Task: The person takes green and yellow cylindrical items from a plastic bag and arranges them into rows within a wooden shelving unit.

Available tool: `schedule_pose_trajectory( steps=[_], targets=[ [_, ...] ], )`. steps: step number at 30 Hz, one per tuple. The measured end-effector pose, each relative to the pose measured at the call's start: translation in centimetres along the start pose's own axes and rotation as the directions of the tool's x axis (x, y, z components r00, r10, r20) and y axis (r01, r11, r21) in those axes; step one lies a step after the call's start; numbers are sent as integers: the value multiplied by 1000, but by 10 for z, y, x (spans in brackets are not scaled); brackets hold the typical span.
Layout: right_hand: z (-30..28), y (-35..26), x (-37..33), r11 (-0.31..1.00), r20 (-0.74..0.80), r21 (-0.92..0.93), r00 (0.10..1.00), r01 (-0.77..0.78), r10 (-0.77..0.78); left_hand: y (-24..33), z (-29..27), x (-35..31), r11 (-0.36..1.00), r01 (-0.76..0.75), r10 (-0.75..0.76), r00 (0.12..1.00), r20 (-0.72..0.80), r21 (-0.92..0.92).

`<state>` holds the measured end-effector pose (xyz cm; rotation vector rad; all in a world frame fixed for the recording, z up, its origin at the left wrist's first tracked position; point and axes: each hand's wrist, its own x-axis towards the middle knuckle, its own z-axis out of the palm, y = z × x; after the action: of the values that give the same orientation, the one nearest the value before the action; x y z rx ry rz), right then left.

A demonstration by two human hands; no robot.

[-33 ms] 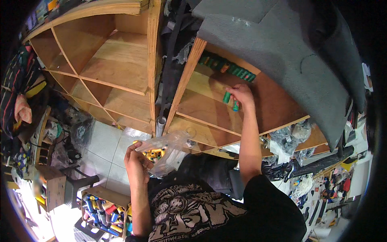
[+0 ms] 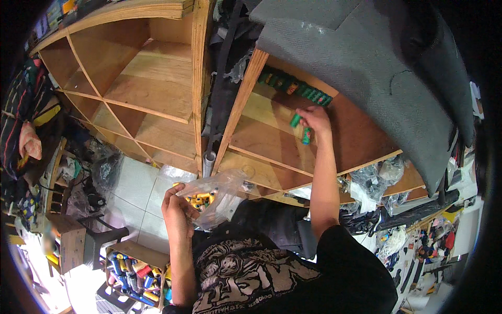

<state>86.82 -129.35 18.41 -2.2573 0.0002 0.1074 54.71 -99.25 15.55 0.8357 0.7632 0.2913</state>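
Observation:
My right hand [image 2: 316,120] reaches into the right-hand wooden shelf, its fingers closed on a small green cylinder [image 2: 296,120] that looks like a thread spool. A second green cylinder [image 2: 306,136] shows just under the hand; whether the fingers hold it or it stands on the board I cannot tell. Behind them, a row of similar green cylinders [image 2: 295,88] lines the back of the compartment. Lower left, my left hand [image 2: 180,209] grips a clear plastic bag [image 2: 222,201], its mouth spread. Small yellow pieces [image 2: 201,200] lie inside the bag.
To the left stands another wooden shelf unit [image 2: 146,107] with several compartments. A grey textured sheet [image 2: 361,68] hangs over the right shelf's top. At lower left are a box of coloured cylinders [image 2: 133,280] and a dark stool [image 2: 102,238]. Plastic-wrapped goods [image 2: 376,180] lie at right.
My right hand has turned slightly, and the green cylinder in its fingers has moved a little up toward the back row. The left hand and bag have barely moved.

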Motion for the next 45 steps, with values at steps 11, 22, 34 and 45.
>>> schedule_pose_trajectory(
  steps=[11, 22, 34, 45],
  targets=[
    [18, 41, 129, 771, -542, -635, 681, 54, -493, 1, 4, -9, 1000, 23, -23, 1000, 6, 10],
    [15, 14, 91, 994, -426, -113, 903, 13, -60, 4, -2, -7, 999, -35, 35, 998, -43, 8],
    [-16, 29, -37, 935, 58, -345, 993, -80, 107, -3, 2, 5, 1000, -16, 16, 1000, -6, 18],
    [29, 78, 104, 825, -676, -560, 533, 77, -509, -7, 6, -3, 999, 13, -14, 999, 32, 34]
  ],
)
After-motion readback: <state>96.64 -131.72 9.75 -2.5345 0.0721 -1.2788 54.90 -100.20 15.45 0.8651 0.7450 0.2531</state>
